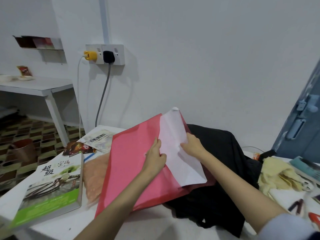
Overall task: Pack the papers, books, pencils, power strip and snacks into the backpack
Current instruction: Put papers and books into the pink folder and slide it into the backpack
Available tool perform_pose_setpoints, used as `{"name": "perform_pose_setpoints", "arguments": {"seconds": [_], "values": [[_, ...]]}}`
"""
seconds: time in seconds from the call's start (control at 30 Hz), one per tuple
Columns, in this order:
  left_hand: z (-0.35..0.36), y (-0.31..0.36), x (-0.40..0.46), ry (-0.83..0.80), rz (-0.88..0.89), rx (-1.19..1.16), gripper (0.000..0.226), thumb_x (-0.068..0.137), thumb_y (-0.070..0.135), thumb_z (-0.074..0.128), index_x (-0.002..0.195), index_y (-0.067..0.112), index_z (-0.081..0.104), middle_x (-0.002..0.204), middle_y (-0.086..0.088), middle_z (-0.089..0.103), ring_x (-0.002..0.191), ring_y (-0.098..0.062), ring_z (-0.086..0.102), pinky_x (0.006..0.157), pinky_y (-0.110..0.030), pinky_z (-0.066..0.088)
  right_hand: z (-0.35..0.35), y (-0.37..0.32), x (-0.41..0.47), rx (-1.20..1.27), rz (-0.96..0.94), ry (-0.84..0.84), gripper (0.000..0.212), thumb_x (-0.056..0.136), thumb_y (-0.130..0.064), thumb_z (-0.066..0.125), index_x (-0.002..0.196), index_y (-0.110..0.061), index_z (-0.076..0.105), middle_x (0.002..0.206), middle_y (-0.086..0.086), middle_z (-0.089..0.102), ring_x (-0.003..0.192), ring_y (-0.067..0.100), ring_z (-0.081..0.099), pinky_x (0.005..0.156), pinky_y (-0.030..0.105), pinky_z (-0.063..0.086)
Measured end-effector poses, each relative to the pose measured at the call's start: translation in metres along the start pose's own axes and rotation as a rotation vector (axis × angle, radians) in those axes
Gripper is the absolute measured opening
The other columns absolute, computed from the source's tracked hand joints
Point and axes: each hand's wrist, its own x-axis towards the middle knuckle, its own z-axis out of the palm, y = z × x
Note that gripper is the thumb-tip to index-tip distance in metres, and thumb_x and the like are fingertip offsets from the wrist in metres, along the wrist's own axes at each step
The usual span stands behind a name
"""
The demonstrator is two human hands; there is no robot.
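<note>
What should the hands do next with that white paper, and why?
Probably push the white paper deeper into the red folder. The right hand pinches it, still half out, while the left hand grips the folder's open edge.

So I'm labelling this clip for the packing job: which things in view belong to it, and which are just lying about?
Belong to the job:
red folder, held by the left hand
white paper, held by the right hand
black backpack
green book
snack packet
blue pencil

Lying about:
yellow cloth
wall socket
side table
</note>
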Motion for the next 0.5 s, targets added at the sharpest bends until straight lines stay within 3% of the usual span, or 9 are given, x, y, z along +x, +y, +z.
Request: {"name": "perform_pose_setpoints", "arguments": {"seconds": [0.07,0.13,0.17,0.2,0.23,0.3,0.4,0.5], "values": [[0.0,-0.001,-0.001,-0.011,-0.001,-0.01,0.049,0.08,-0.008,0.038,0.123,0.012,0.049,0.155,-0.004,0.019,0.09,-0.035,0.062,0.095,-0.046,0.046,-0.004,0.004,0.005,0.175,0.106,-0.05,0.036,0.09,-0.002,0.045,0.125,-0.001,0.051,0.122,0.014,0.058,0.105,0.03,0.058,0.088,0.037,0.05],[0.001,-0.002,-0.002,-0.025,0.038,-0.031,0.045,0.08,-0.011,0.036,0.119,0.007,0.05,0.149,0.001,0.029,0.065,-0.019,0.055,0.066,-0.023,0.054,-0.004,0.008,0.005,0.329,0.157,-0.106,0.034,0.09,0.002,0.046,0.123,0.0,0.053,0.119,0.015,0.06,0.098,0.027,0.059,0.078,0.032,0.051],[0.002,-0.003,-0.002,-0.034,0.058,-0.035,0.047,0.081,-0.012,0.035,0.124,0.003,0.048,0.146,0.003,0.03,0.063,-0.015,0.051,0.053,-0.014,0.048,-0.002,0.008,0.004,0.361,0.162,-0.128,0.033,0.089,0.003,0.047,0.122,0.0,0.054,0.118,0.016,0.061,0.095,0.026,0.059,0.074,0.03,0.051],[0.004,-0.004,-0.003,-0.042,0.074,-0.031,0.051,0.081,-0.012,0.035,0.13,0.002,0.044,0.148,0.0,0.029,0.069,-0.016,0.054,0.051,-0.012,0.044,0.002,0.008,0.003,0.388,0.163,-0.143,0.032,0.089,0.004,0.047,0.12,0.001,0.055,0.117,0.017,0.062,0.095,0.027,0.06,0.074,0.032,0.051],[0.006,-0.005,-0.002,-0.048,0.082,-0.021,0.056,0.082,-0.011,0.035,0.136,0.003,0.039,0.152,-0.002,0.024,0.087,-0.019,0.059,0.056,-0.012,0.042,0.007,0.008,0.003,0.409,0.166,-0.146,0.031,0.089,0.005,0.048,0.119,0.001,0.056,0.116,0.018,0.062,0.096,0.029,0.061,0.079,0.035,0.052],[0.009,-0.006,-0.001,-0.058,0.089,0.003,0.063,0.085,-0.008,0.035,0.145,0.007,0.028,0.156,-0.002,0.013,0.126,-0.023,0.046,0.07,-0.009,0.037,0.019,0.005,0.003,0.477,0.193,-0.132,0.031,0.09,0.005,0.049,0.121,0.003,0.054,0.112,0.014,0.063,0.097,0.029,0.061,0.085,0.037,0.05],[0.01,-0.006,0.0,-0.084,0.122,0.03,0.066,0.085,-0.008,0.036,0.147,0.01,0.022,0.157,-0.001,0.007,0.134,-0.031,0.037,0.086,-0.015,0.038,0.033,0.004,0.004,0.63,0.245,-0.126,0.033,0.091,0.008,0.046,0.124,0.005,0.052,0.114,0.017,0.062,0.094,0.028,0.059,0.08,0.035,0.049],[0.009,-0.005,-0.002,-0.127,0.17,0.026,0.066,0.084,-0.01,0.036,0.146,0.009,0.024,0.157,-0.003,0.01,0.143,-0.019,0.018,0.102,-0.011,0.023,0.042,0.004,0.003,0.748,0.268,-0.207,0.031,0.09,0.013,0.043,0.117,0.003,0.055,0.104,0.02,0.063,0.084,0.027,0.061,0.072,0.034,0.051]]}}
